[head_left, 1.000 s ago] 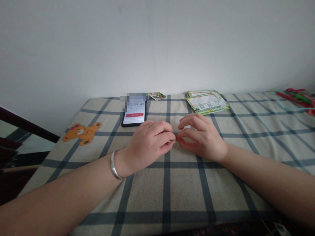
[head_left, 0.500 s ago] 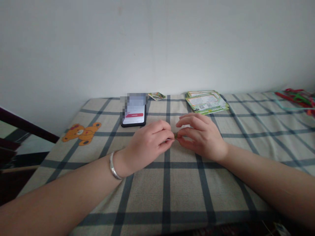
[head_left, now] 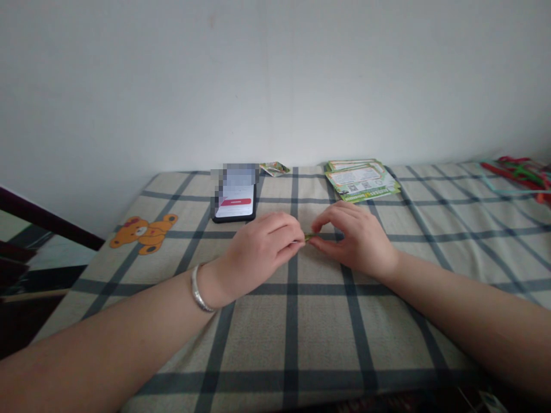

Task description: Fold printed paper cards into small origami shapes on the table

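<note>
My left hand point(head_left: 267, 244), a silver bangle at its wrist, is closed in a pinch on a small green piece of folded paper point(head_left: 308, 236). Only a narrow green edge of it shows; the fingers hide the rest. My right hand point(head_left: 355, 238) meets it from the other side, thumb and forefinger tips pinched at the paper's right end. The other right fingers curl behind the forefinger. Both hands are low over the checked tablecloth point(head_left: 322, 327), fingertips almost touching.
Behind my left hand lies a phone point(head_left: 235, 198) with a lit screen. A small green folded paper point(head_left: 275, 168) lies near the wall. Green-and-white printed sheets point(head_left: 364, 180) are stacked behind my right hand. Red and green strands point(head_left: 523, 172) lie far right; a bear picture point(head_left: 144, 233) is at left.
My right fingers have drawn together, with the forefinger arched higher over the thumb. A little more of the green paper shows between the hands. My left hand has hardly moved.
</note>
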A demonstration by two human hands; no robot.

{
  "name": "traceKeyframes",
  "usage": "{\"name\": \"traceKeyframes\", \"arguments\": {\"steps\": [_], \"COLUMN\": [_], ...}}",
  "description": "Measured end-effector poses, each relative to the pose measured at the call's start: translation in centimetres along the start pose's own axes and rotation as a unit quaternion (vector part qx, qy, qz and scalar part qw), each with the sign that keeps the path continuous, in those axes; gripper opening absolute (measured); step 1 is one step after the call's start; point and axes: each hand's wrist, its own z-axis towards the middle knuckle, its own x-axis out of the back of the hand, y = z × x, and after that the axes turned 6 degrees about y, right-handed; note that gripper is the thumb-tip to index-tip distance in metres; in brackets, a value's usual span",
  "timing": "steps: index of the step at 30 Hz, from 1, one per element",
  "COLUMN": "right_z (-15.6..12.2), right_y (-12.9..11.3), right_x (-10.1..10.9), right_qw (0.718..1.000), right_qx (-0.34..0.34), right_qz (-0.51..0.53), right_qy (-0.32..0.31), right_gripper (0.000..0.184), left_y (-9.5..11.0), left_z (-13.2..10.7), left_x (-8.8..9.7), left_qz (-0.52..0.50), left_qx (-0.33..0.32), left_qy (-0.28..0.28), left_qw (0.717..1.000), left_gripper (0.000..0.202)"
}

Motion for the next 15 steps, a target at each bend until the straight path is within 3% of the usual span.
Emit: {"name": "traceKeyframes", "arguments": {"steps": [4, 15], "right_z": [-0.05, -0.23], "right_y": [0.09, 0.02], "right_x": [-0.20, -0.25], "right_qw": [0.998, 0.995], "right_qx": [0.002, -0.028], "right_qz": [0.049, 0.064], "right_qy": [-0.039, -0.066], "right_gripper": [0.006, 0.005], "left_y": [-0.08, 0.01], "left_z": [-0.17, -0.22], "left_x": [-0.15, -0.32], "left_qz": [-0.002, 0.054], "left_qx": [0.017, 0.023], "left_qy": [-0.003, 0.000], "left_qw": [1.000, 0.998], "left_gripper": [0.002, 0.006]}}
